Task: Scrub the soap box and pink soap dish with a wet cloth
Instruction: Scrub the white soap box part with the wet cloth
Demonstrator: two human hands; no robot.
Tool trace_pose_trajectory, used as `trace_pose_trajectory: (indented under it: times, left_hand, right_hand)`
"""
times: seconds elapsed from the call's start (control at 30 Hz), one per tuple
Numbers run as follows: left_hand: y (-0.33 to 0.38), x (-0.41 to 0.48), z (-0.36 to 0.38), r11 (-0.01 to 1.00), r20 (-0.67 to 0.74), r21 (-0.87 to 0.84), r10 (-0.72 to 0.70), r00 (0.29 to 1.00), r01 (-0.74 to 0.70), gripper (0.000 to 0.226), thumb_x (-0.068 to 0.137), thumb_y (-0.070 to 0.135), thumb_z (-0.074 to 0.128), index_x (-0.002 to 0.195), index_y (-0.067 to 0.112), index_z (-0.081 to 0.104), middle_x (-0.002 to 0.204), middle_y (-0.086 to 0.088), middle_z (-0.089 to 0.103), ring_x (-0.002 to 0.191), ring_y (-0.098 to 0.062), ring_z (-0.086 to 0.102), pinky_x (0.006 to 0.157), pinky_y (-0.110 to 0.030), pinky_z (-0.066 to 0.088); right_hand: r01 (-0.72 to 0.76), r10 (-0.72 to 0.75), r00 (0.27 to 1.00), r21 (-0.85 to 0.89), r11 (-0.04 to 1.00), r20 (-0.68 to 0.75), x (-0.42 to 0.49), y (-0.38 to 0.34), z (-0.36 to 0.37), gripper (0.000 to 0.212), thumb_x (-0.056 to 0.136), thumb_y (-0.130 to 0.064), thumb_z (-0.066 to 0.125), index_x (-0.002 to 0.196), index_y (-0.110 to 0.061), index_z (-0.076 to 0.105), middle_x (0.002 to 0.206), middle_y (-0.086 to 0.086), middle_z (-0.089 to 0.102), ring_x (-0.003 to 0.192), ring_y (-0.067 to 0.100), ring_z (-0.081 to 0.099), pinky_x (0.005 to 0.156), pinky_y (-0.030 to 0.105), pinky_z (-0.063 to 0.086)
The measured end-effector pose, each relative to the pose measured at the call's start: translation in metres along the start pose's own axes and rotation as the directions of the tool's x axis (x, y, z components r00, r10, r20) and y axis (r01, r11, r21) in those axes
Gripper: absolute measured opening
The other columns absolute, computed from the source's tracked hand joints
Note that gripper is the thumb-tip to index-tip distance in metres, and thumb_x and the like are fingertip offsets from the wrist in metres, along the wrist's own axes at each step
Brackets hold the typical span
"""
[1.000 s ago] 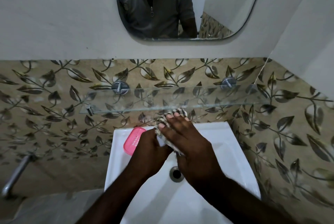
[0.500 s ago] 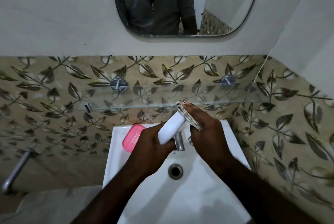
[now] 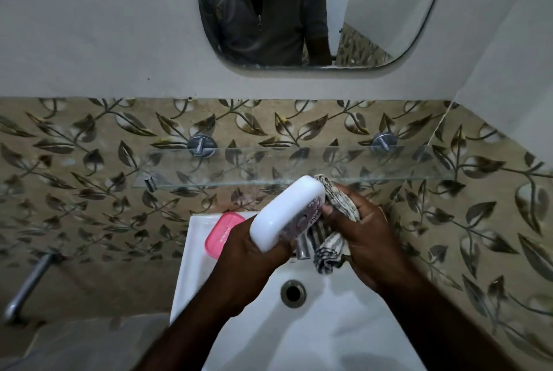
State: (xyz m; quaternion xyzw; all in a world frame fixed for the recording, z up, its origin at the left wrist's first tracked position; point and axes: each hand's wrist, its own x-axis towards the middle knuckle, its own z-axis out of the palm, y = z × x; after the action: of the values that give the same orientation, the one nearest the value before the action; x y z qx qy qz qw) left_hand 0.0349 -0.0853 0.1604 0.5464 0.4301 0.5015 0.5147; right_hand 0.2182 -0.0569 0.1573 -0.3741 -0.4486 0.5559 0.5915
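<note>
Left hand (image 3: pixel 251 254) curled round box (image 3: pixel 284 212) at its lower end, box tilted up over sink (image 3: pixel 191 266) | right hand (image 3: pixel 365 239) clutching cloth (image 3: pixel 341 203), cloth against box's right edge | dish (image 3: pixel 220 234) on sink's left rim, just behind left hand

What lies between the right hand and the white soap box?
The striped cloth, gripped in the right hand, lies bunched against the soap box at its right edge, seen in the head view.

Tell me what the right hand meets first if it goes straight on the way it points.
The soap box: the right hand, gripping the cloth, points up-left at it, thumb apparently touching it.
</note>
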Motion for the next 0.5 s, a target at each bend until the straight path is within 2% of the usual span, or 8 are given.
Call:
trace_pose_trajectory:
  times: [0.07, 0.1, 0.2, 0.27, 0.33, 0.4, 0.43, 0.5]
  left_hand:
    - [-0.002, 0.002, -0.002, 0.996, 0.019, -0.089, -0.023, 1.0, 0.025, 0.041, 0.063, 0.03, 0.078, 0.102, 0.041, 0.071, 0.096, 0.002, 0.075, 0.084, -0.016, 0.065, 0.074, -0.031, 0.052]
    - [-0.003, 0.002, -0.002, 0.993, 0.035, -0.119, -0.021, 0.999, 0.025, 0.044, 0.063, 0.029, 0.079, 0.104, 0.042, 0.071, 0.102, 0.003, 0.075, 0.091, -0.015, 0.067, 0.08, -0.031, 0.054]
    - [-0.009, 0.003, -0.006, 0.988, 0.087, -0.154, -0.017, 0.996, 0.03, 0.052, 0.07, 0.016, 0.08, 0.112, 0.043, 0.067, 0.117, 0.002, 0.072, 0.11, -0.02, 0.067, 0.095, -0.043, 0.054]
    - [-0.009, 0.005, -0.015, 0.989, 0.16, -0.137, -0.033, 0.987, 0.055, 0.057, 0.07, 0.02, 0.081, 0.119, 0.045, 0.063, 0.125, 0.006, 0.068, 0.116, -0.017, 0.063, 0.095, -0.038, 0.053]
    - [-0.005, 0.008, -0.028, 0.976, 0.317, -0.174, -0.071, 0.946, 0.132, 0.064, 0.073, 0.026, 0.076, 0.132, 0.039, 0.055, 0.133, 0.005, 0.063, 0.122, -0.019, 0.059, 0.094, -0.031, 0.051]
    - [0.0, 0.012, -0.035, 0.976, 0.426, -0.12, -0.117, 0.897, 0.184, 0.061, 0.075, 0.026, 0.073, 0.132, 0.039, 0.054, 0.13, 0.007, 0.064, 0.119, -0.017, 0.061, 0.09, -0.028, 0.052]
    - [0.002, 0.014, -0.035, 0.987, 0.423, -0.026, -0.134, 0.896, 0.16, 0.057, 0.074, 0.025, 0.075, 0.125, 0.044, 0.058, 0.122, 0.01, 0.068, 0.113, -0.013, 0.064, 0.086, -0.027, 0.053]
    - [0.002, 0.018, -0.03, 0.981, 0.331, 0.161, -0.153, 0.931, 0.103, 0.054, 0.072, 0.018, 0.077, 0.111, 0.052, 0.06, 0.106, 0.016, 0.071, 0.096, -0.003, 0.067, 0.075, -0.02, 0.053]
  right_hand:
    - [-0.121, 0.111, 0.992, 0.177, 0.977, 0.065, 0.0, 0.005, 0.002, 0.049, 0.079, -0.009, 0.069, 0.127, -0.012, 0.06, 0.125, 0.014, 0.067, 0.113, 0.03, 0.064, 0.095, 0.043, 0.054]
    - [-0.139, 0.125, 0.989, 0.201, 0.97, 0.08, 0.0, 0.006, 0.004, 0.053, 0.077, -0.009, 0.07, 0.129, -0.011, 0.059, 0.126, 0.015, 0.066, 0.114, 0.031, 0.063, 0.097, 0.046, 0.052]
    - [-0.085, 0.08, 0.995, 0.083, 0.993, 0.051, 0.004, 0.003, 0.004, 0.054, 0.07, -0.014, 0.077, 0.122, -0.013, 0.062, 0.117, 0.015, 0.07, 0.105, 0.03, 0.066, 0.093, 0.044, 0.054]
    - [-0.036, 0.038, 0.998, -0.038, 0.999, 0.05, 0.004, -0.002, 0.002, 0.05, 0.07, -0.014, 0.077, 0.118, -0.015, 0.064, 0.109, 0.012, 0.072, 0.098, 0.025, 0.068, 0.087, 0.04, 0.057]
    - [-0.009, 0.022, 0.996, -0.155, 0.988, 0.083, 0.003, -0.004, 0.0, 0.046, 0.073, -0.011, 0.077, 0.116, -0.018, 0.065, 0.105, 0.007, 0.074, 0.093, 0.019, 0.069, 0.078, 0.032, 0.058]
    - [0.019, 0.01, 0.993, -0.241, 0.97, 0.119, 0.001, -0.003, 0.004, 0.044, 0.075, -0.008, 0.079, 0.115, -0.02, 0.066, 0.106, 0.003, 0.074, 0.093, 0.015, 0.07, 0.075, 0.025, 0.056]
    - [0.03, 0.009, 0.99, -0.272, 0.962, 0.142, 0.001, -0.003, 0.006, 0.042, 0.076, -0.007, 0.078, 0.114, -0.021, 0.066, 0.107, 0.0, 0.074, 0.094, 0.013, 0.069, 0.075, 0.023, 0.055]
    - [0.08, -0.013, 0.982, -0.36, 0.93, 0.187, 0.001, -0.004, 0.013, 0.042, 0.08, 0.0, 0.073, 0.113, -0.024, 0.066, 0.109, -0.009, 0.073, 0.097, 0.007, 0.068, 0.079, 0.019, 0.053]
